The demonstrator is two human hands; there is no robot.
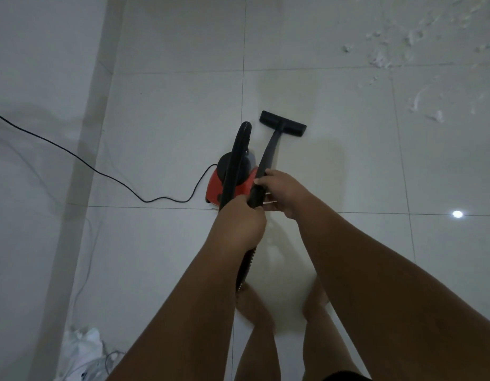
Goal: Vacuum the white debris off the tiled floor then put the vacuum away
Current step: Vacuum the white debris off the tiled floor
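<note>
- Left hand (242, 218): clenched round the black rigid end of the hose (235, 160). The ribbed part hangs below the fist towards the feet.
- Right hand (283, 192): fingers curled round the near end of the black tube (268, 152), just beside the left hand.
- Vacuum (215, 185): red body on the tiled floor (169, 92), directly ahead of the hands and partly hidden behind the hose end. Its cord (73, 158) trails off to the left.
- Nozzle (282, 123): at the tube's far end, looks to rest flat on the floor just beyond the body.
- Tube's long axis: runs from the right hand forward, leaning slightly right.
- White debris (381, 59): scattered over the far right tiles, well apart from the nozzle, ahead and to its right. None lies under the nozzle.
- Judgement: cleaning not yet begun. The two hands seem to be joining hose end and tube, though I cannot tell if they are mated.
- Judgement: the right hand is nearer the debris, so the coming sweep needs the nozzle swung right and pushed forward.
- White bag (81, 350): crumpled at near left, by the wall.
</note>
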